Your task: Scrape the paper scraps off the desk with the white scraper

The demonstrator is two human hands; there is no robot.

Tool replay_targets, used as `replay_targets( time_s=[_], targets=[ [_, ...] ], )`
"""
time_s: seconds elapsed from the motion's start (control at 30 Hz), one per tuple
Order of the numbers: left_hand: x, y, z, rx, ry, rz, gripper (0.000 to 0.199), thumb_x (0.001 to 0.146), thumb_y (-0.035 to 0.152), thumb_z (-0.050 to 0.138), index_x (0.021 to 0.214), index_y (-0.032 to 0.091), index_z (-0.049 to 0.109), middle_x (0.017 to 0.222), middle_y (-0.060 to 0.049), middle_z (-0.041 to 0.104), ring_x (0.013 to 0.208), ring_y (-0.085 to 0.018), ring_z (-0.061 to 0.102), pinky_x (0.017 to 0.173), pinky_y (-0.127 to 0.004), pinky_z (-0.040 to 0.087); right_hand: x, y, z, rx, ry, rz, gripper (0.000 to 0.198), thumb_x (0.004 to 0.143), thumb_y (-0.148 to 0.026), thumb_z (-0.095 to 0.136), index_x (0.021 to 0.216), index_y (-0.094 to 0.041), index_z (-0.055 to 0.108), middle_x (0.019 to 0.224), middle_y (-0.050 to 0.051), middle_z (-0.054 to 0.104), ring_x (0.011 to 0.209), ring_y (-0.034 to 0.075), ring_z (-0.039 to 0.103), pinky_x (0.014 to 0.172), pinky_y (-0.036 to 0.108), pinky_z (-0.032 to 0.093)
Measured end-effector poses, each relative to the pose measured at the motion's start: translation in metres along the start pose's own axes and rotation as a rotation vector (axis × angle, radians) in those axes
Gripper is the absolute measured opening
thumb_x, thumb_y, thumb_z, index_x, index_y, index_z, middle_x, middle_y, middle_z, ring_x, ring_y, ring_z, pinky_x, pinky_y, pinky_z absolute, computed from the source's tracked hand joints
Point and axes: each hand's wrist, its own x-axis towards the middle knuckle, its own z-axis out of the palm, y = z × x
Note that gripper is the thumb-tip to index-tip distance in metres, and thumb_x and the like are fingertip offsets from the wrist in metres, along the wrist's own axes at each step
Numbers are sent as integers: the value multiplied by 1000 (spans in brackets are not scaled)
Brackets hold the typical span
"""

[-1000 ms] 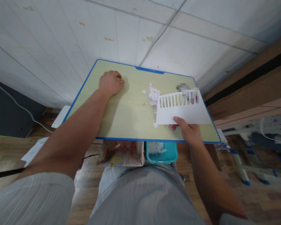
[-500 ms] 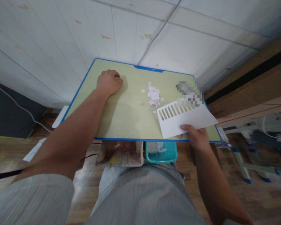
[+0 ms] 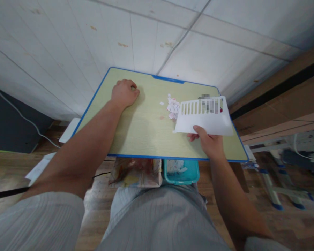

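Note:
My right hand [image 3: 209, 141] grips a stiff white sheet [image 3: 204, 124] by its near edge, thumb on top and fingers underneath. A row of long rounded slots runs along the sheet's far side. It is held up over the right part of the pale green tabletop [image 3: 143, 129]. Close to its left edge lies a small heap of torn paper scraps [image 3: 172, 108], with a few loose bits around it. On the far left of the tabletop rests my left hand [image 3: 124, 92], its fingers curled in and no object visible in it. A blurred-out item [image 3: 210, 104] shows behind and through the slots.
A teal basket [image 3: 181, 177] with paper bits hangs or stands below the table's front edge, beside a patterned bag [image 3: 136, 172]. A white panelled wall [image 3: 141, 38] backs the table. Cardboard boxes [image 3: 282, 94] stand at the right.
My right hand has moved up and slightly left, raising and turning the white sheet so its slotted side lies farther away. My left hand keeps its place on the tabletop. The view has shifted slightly.

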Motion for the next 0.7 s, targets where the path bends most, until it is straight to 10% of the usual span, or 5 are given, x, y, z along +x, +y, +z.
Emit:
replay_targets(
  time_s=[0.7],
  targets=[
    [1, -6, 4, 67, -60, 49, 50, 114, 40, 65, 158, 17, 70, 174, -12, 62, 157, -35, 54, 135, -52, 38, -43, -7, -35, -55, -70, 24, 45, 92, -46, 82, 52, -28, 68, 56, 5, 70, 56, 26, 70, 66, 41, 64]
  ],
)
